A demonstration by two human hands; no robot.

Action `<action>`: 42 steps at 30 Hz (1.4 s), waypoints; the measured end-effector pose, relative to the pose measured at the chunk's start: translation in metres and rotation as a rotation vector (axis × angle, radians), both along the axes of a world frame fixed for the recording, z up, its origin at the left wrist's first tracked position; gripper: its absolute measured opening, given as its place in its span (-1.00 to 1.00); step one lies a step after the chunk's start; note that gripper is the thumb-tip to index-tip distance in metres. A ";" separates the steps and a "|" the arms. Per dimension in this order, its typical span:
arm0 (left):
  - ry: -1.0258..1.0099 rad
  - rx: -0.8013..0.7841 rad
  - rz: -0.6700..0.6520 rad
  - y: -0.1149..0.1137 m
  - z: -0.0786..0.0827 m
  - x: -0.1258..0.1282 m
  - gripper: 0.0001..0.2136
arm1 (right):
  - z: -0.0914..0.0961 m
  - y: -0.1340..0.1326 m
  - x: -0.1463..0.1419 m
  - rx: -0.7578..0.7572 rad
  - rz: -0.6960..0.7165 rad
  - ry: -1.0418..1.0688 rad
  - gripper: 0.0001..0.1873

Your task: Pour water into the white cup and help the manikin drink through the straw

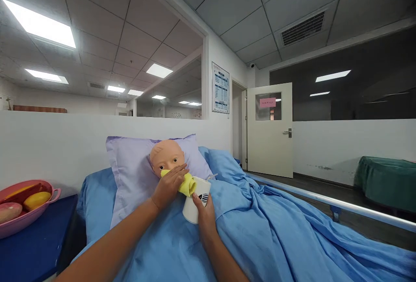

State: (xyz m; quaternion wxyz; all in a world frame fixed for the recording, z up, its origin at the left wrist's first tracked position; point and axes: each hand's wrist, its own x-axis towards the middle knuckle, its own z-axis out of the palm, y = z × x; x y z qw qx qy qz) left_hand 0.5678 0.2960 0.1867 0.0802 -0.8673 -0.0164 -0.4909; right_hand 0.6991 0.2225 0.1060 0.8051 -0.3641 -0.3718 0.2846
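A training manikin's head (pixel 166 154) rests on a lilac pillow (pixel 128 173), its lower part covered. With my left hand (pixel 170 186) I press a folded yellow cloth (pixel 187 185) over its mouth area, fingers closed on the cloth. My right hand (pixel 205 212) is wrapped round a white cup (pixel 191 211) with a black striped mark. The cup tilts slightly beside the cloth, and the cloth's end touches or overlaps its side; which, I cannot tell. Something thin and pale, perhaps a straw, sticks out near the cup's rim.
Blue bedding (pixel 253 225) covers the bed, with a metal side rail (pixel 292 191) along the right. At left, a pink basin (pixel 27 225) of fruit-like items stands on a dark blue tabletop (pixel 39 251). Beyond are an open door (pixel 269 147) and a green-covered object (pixel 386 182).
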 end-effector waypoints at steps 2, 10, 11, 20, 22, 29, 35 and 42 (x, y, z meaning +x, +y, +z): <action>0.084 0.218 0.085 0.013 -0.011 -0.001 -0.78 | 0.000 0.000 0.000 -0.003 -0.004 0.005 -0.40; 0.157 0.216 0.190 0.021 -0.065 -0.039 -0.75 | -0.004 0.005 0.000 0.010 -0.011 0.004 -0.44; 0.154 0.212 0.178 0.017 -0.059 -0.039 -0.74 | -0.004 0.006 0.000 0.014 -0.009 0.004 -0.43; 0.124 0.385 0.143 0.014 -0.008 -0.001 -0.83 | -0.004 0.004 0.000 0.027 0.028 -0.015 -0.42; 0.167 0.402 0.178 0.023 -0.024 -0.005 -0.84 | -0.004 0.004 0.000 0.009 0.016 -0.008 -0.43; 0.131 0.238 0.220 0.018 -0.070 -0.040 -0.76 | -0.004 0.004 0.000 0.008 0.003 -0.015 -0.49; 0.081 0.237 0.150 0.005 -0.032 -0.023 -0.79 | -0.007 0.011 0.000 0.034 0.010 -0.027 -0.44; 0.151 0.312 0.225 0.032 -0.059 -0.019 -0.85 | -0.007 0.010 0.000 0.011 -0.005 -0.017 -0.49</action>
